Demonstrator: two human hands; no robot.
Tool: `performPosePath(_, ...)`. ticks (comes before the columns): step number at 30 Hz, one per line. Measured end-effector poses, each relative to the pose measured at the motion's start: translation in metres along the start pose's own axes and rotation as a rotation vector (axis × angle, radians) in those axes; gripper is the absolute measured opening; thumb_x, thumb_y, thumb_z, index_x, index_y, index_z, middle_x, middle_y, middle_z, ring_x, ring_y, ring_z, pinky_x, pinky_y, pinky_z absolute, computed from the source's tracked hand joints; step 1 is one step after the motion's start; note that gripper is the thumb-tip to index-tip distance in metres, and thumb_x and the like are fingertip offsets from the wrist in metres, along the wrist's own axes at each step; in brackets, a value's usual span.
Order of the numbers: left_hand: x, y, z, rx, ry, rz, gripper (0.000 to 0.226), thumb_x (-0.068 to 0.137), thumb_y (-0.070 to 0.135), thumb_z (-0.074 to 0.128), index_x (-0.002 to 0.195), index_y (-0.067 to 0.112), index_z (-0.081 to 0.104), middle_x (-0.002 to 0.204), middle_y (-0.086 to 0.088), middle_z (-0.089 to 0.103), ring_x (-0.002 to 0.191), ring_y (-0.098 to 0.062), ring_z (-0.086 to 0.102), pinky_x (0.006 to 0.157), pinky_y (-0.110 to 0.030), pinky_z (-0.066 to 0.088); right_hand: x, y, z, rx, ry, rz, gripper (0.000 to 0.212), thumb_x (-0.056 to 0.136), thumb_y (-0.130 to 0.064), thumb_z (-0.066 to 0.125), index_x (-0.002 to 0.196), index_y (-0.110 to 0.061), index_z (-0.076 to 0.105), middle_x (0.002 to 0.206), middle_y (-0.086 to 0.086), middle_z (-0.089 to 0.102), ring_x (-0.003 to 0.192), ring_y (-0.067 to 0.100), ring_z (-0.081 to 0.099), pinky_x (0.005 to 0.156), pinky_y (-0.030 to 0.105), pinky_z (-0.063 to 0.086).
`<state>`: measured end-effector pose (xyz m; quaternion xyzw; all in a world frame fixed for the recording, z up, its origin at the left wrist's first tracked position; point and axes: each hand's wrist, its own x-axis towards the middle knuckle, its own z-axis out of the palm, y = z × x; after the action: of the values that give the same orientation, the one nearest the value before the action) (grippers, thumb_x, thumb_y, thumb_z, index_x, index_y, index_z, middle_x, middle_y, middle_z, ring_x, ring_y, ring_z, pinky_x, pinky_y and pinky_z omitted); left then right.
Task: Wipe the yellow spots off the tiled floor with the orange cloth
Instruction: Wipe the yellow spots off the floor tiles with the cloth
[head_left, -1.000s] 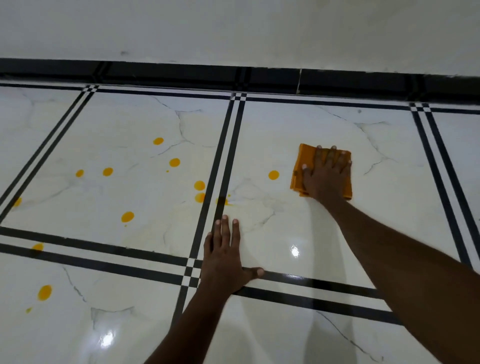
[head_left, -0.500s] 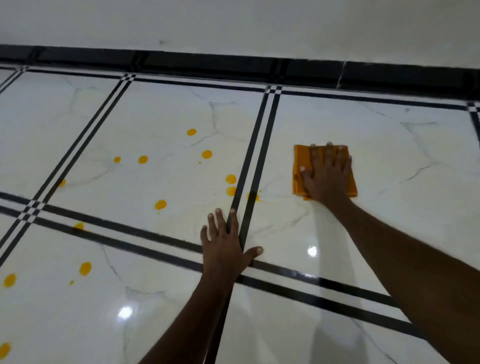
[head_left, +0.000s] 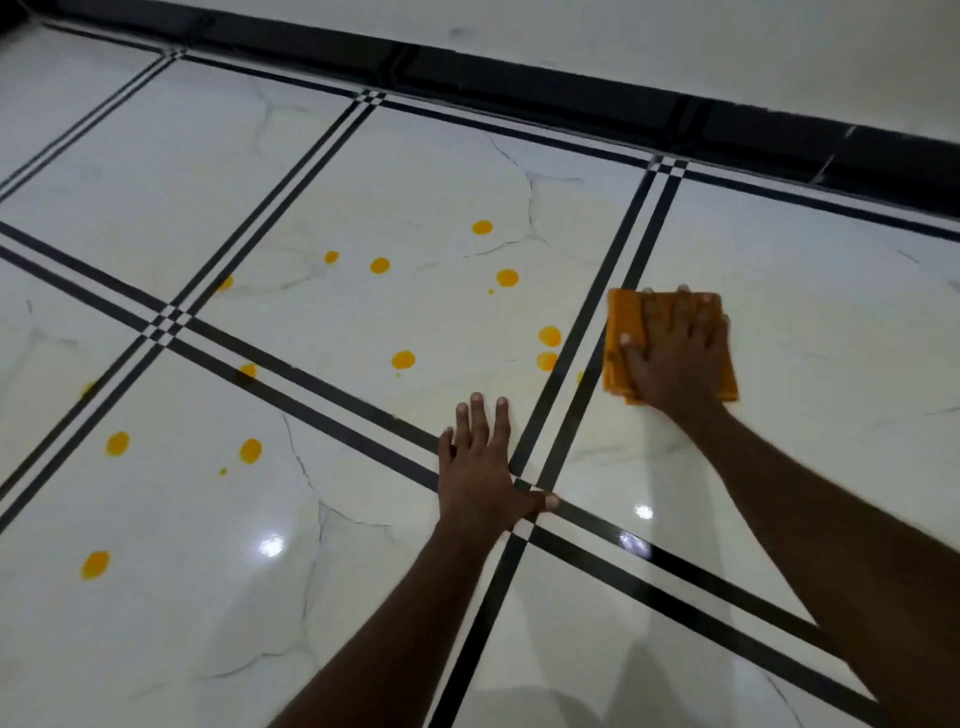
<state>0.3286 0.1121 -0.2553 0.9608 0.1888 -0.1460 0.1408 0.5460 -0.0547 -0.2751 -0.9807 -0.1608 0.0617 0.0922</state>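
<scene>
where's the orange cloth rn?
Head view, right of centre: orange cloth flat on the floor under the right hand, just right of the black double tile line.

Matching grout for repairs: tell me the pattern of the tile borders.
Paired black stripes on white marbled tiled floor, forming small checkers at crossings; head view.

Even, moderately bright indoor light from overhead. Glossy tiled floor (head_left: 156, 623) shows small white glare spots (head_left: 271, 545) near lower centre and at right. Soft faint shadows under both forearms. Right hand (head_left: 675, 353) and orange cloth (head_left: 621, 322) slightly motion-blurred. Tile lines bow at the edges, wide-angle distortion. Top corner dark.
</scene>
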Motion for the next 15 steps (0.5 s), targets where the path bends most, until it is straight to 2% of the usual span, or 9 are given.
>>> performPosePath(2,-0.002,-0.006,-0.003,-0.038,0.004,-0.039,0.138,0.068,0.079,0.065,0.157,0.013,-0.017,0.166,-0.011,-0.019,0.154,-0.027,-0.015,0.125,-0.045,0.002,0.012,-0.052,0.012,0.022,-0.017,-0.073,0.080,0.093,-0.064,0.015,0.162,-0.024,0.020,0.168,0.021,0.020,0.153,0.049,0.014,0.122,0.067,0.010)
performPosePath(4,-0.004,-0.021,-0.007,-0.072,0.011,-0.086,0.138,0.068,0.079,0.065,0.157,0.012,-0.015,0.166,-0.013,-0.017,0.154,-0.027,-0.014,0.124,-0.043,0.002,-0.019,-0.084,0.023,-0.019,-0.021,-0.173,0.075,0.097,-0.062,0.021,0.163,-0.027,0.017,0.169,0.018,0.019,0.155,0.047,0.010,0.123,0.065,0.011)
performPosePath(6,-0.008,-0.032,-0.011,-0.049,0.022,-0.094,0.137,0.067,0.084,0.061,0.158,0.015,-0.016,0.166,-0.013,-0.019,0.154,-0.026,-0.015,0.124,-0.042,0.000,-0.066,-0.080,0.025,-0.056,-0.060,-0.283,0.074,0.098,-0.062,0.024,0.164,-0.030,0.009,0.171,0.014,0.012,0.157,0.042,0.005,0.124,0.062,0.011)
performPosePath(8,-0.009,-0.035,-0.013,-0.037,0.028,-0.079,0.137,0.067,0.084,0.060,0.158,0.016,-0.017,0.166,-0.012,-0.019,0.154,-0.026,-0.016,0.124,-0.042,-0.002,-0.093,-0.052,0.021,-0.074,-0.097,-0.355,0.074,0.099,-0.065,0.018,0.163,-0.032,0.003,0.172,0.011,0.006,0.157,0.040,0.002,0.124,0.061,0.011)
performPosePath(10,-0.008,-0.036,-0.011,-0.036,0.030,-0.076,0.136,0.068,0.083,0.061,0.157,0.016,-0.018,0.165,-0.012,-0.020,0.154,-0.026,-0.017,0.124,-0.042,-0.002,-0.079,-0.023,0.016,-0.093,-0.090,-0.329,0.075,0.098,-0.066,0.015,0.164,-0.030,0.005,0.171,0.013,0.011,0.156,0.042,0.010,0.124,0.061,0.014)
performPosePath(12,-0.005,-0.035,-0.009,-0.036,0.024,-0.068,0.137,0.068,0.082,0.061,0.157,0.016,-0.018,0.165,-0.013,-0.020,0.153,-0.026,-0.017,0.124,-0.042,-0.001,-0.038,-0.012,0.012,-0.115,-0.039,-0.216,0.076,0.098,-0.066,0.016,0.163,-0.027,0.011,0.169,0.016,0.019,0.153,0.046,0.018,0.122,0.062,0.017)
performPosePath(15,-0.004,-0.040,-0.007,-0.015,0.006,-0.066,0.138,0.068,0.083,0.061,0.157,0.016,-0.020,0.164,-0.013,-0.022,0.153,-0.026,-0.017,0.124,-0.043,-0.001,0.011,-0.048,0.013,-0.036,0.016,-0.096,0.077,0.096,-0.065,0.020,0.162,-0.026,0.019,0.167,0.020,0.023,0.152,0.049,0.019,0.121,0.065,0.015)
